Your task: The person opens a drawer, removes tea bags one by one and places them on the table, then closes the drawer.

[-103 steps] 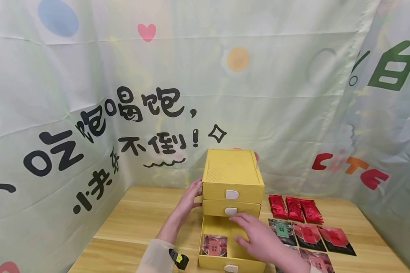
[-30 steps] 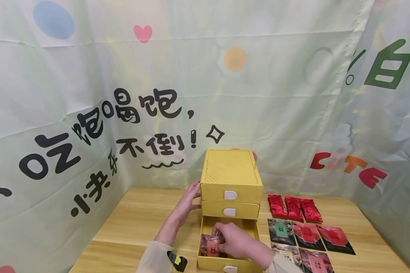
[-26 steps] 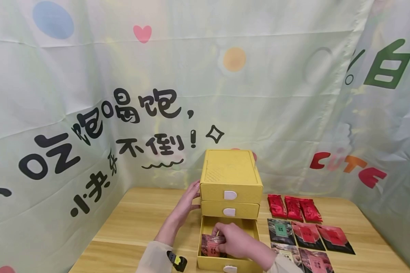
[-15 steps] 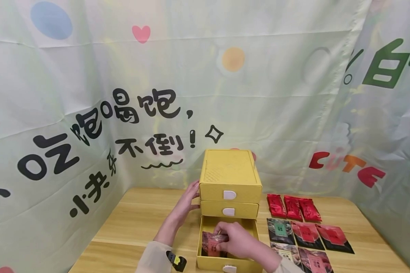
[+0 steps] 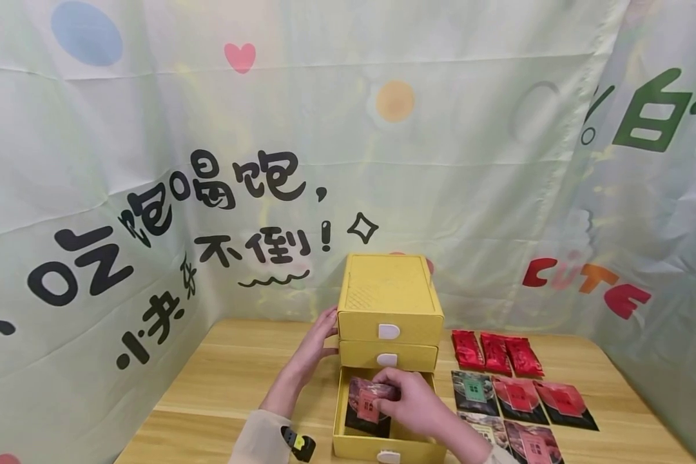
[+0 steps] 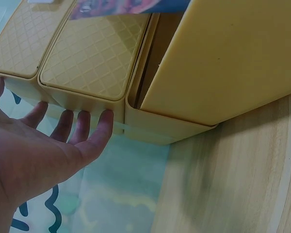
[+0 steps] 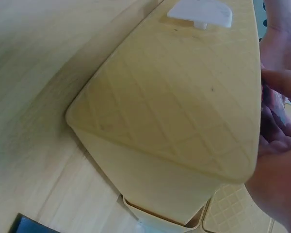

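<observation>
A yellow drawer cabinet (image 5: 390,283) stands on the table with its bottom drawer (image 5: 359,446) pulled out. Over that drawer, my right hand (image 5: 414,401) pinches a dark flat packet (image 5: 367,422) with a red label by its upper right edge. The packet is tilted up, its face toward the head camera. At the cabinet's left side my left hand (image 5: 315,345) rests its fingertips against the wall, and the left wrist view shows those fingers (image 6: 105,119) spread along the cabinet's edge. In the right wrist view the drawer front (image 7: 174,92) hides most of the packet.
Three shiny red sachets (image 5: 495,352) lie right of the cabinet on the wooden table (image 5: 226,380). In front of them are several flat packets, among them a green-labelled one (image 5: 474,390) and a red one (image 5: 567,405). A printed curtain (image 5: 301,96) hangs behind.
My right hand has gone from hovering over the drawer to gripping the packet, which has risen from the drawer's floor and tilted up. My left hand has stayed at the cabinet's side.
</observation>
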`<state>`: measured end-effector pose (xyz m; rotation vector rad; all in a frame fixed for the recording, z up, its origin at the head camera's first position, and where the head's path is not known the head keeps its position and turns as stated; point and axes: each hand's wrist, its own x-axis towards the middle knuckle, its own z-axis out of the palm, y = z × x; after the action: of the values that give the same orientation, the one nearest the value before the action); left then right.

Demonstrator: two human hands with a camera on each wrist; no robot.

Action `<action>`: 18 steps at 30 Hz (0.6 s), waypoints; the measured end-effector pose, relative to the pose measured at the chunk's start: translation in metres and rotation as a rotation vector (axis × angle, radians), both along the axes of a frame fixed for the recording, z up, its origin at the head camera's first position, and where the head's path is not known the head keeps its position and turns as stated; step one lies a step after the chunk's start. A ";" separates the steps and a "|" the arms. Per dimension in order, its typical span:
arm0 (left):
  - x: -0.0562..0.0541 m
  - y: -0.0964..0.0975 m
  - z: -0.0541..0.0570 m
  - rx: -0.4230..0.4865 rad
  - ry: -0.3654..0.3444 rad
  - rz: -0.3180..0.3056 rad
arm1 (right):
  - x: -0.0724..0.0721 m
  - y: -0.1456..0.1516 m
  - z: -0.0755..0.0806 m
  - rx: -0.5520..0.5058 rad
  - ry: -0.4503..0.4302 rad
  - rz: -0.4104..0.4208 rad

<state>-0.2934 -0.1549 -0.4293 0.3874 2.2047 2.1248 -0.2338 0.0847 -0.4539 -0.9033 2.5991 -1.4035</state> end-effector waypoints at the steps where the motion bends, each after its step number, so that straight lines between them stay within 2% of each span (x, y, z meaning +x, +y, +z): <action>1: 0.000 0.000 0.000 0.000 0.000 0.000 | 0.000 0.001 0.001 -0.005 -0.006 -0.007; 8: -0.001 0.000 0.000 0.006 -0.003 -0.002 | 0.002 0.009 0.001 -0.075 -0.039 -0.060; 13: -0.001 0.000 0.000 0.008 0.001 -0.003 | 0.005 0.015 0.005 -0.113 -0.042 -0.146; 18: -0.002 0.000 -0.001 0.004 0.008 -0.012 | 0.009 0.024 0.011 -0.172 -0.099 -0.217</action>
<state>-0.2958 -0.1554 -0.4306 0.4091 2.1975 2.1258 -0.2245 0.1084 -0.4426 -0.5616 2.5981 -1.6989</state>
